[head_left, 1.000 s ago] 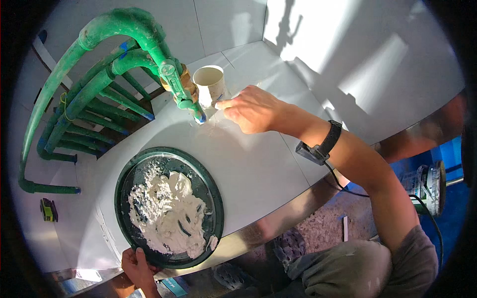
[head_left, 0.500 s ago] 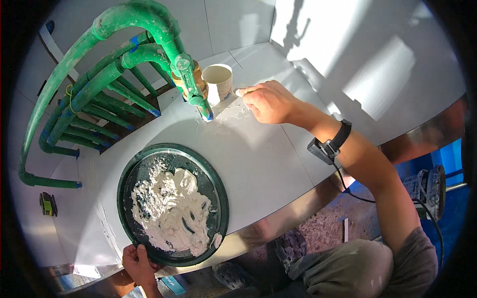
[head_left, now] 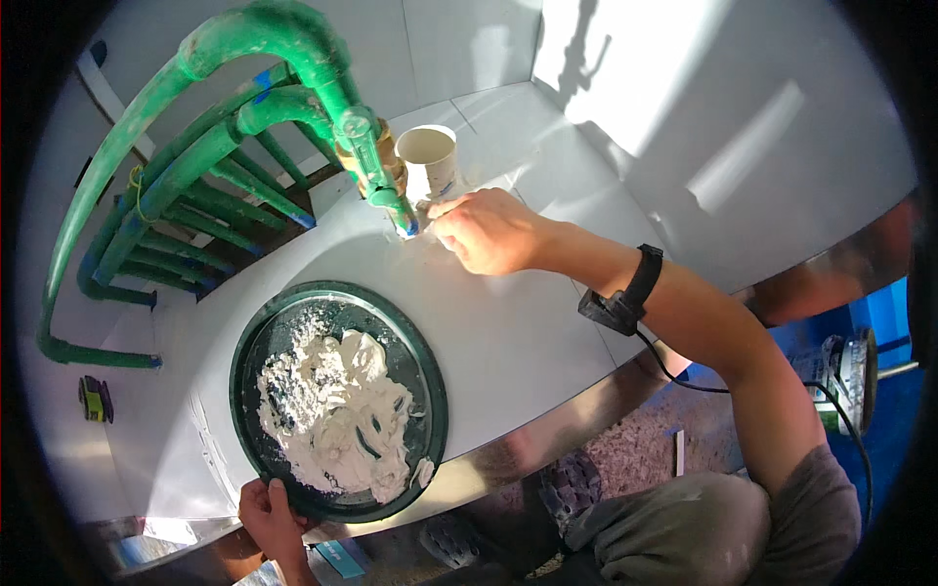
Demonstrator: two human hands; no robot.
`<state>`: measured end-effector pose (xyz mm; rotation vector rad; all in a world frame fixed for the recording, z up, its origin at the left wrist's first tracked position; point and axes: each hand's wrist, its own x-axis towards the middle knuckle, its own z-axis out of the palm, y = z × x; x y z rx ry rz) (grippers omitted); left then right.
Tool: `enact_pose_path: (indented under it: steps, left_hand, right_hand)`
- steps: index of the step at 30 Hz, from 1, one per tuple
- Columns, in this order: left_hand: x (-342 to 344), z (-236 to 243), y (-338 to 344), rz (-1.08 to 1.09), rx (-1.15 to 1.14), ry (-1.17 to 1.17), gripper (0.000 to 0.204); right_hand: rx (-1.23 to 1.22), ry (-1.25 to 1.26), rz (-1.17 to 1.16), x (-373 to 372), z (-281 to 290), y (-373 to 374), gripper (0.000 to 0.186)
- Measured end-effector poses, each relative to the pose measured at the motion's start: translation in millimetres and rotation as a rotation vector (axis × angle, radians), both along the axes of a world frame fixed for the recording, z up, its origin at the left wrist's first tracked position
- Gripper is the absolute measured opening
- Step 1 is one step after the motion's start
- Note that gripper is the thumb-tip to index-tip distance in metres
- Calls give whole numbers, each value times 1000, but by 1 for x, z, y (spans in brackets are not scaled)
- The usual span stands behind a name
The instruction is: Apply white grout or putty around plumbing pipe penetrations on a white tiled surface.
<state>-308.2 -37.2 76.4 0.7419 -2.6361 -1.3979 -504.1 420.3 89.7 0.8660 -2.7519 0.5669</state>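
My left hand point(head_left: 272, 516) grips the near-left rim of a round dark green tray point(head_left: 438, 366). White paste point(head_left: 363, 451), powdery at its far left and smoother toward me, lies in the tray. Past the tray, my right hand point(head_left: 486, 232) is closed at the pale tiled surface, with its fingertips near the lower end of a green pipe valve point(head_left: 366, 161). What those fingers hold, if anything, I cannot make out. A white paper cup point(head_left: 428, 161) stands upright just beyond my right hand, with pale smears around it.
Several green pipes point(head_left: 176, 186) rise over the left side of the surface. A small green and black object point(head_left: 96, 398) sits at the far left. Down at the right stand a bucket point(head_left: 848, 381) and blue material. A black cable point(head_left: 684, 384) runs from my right wristband.
My right hand has moved left and toward me, from beside the cup to near the valve's lower end. My left hand and the tray are nearly unmoved.
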Motion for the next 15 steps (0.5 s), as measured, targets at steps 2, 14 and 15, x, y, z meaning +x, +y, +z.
enact_pose_path:
  steps: [2, 14, 15]
  left_hand:
    - [0, -1, 0, 22, 0, 1, 17]
    - [-1, 15, 12, 32, 15, -33, 23]
    - [0, 17, 11, 52, 15, -39, 23]
  right_hand:
    - [31, -89, -14, -1, 9, 0, 7]
    - [-245, -515, 457, 78, 56, -91, 11]
    - [-313, -543, 467, 83, 48, -99, 3]
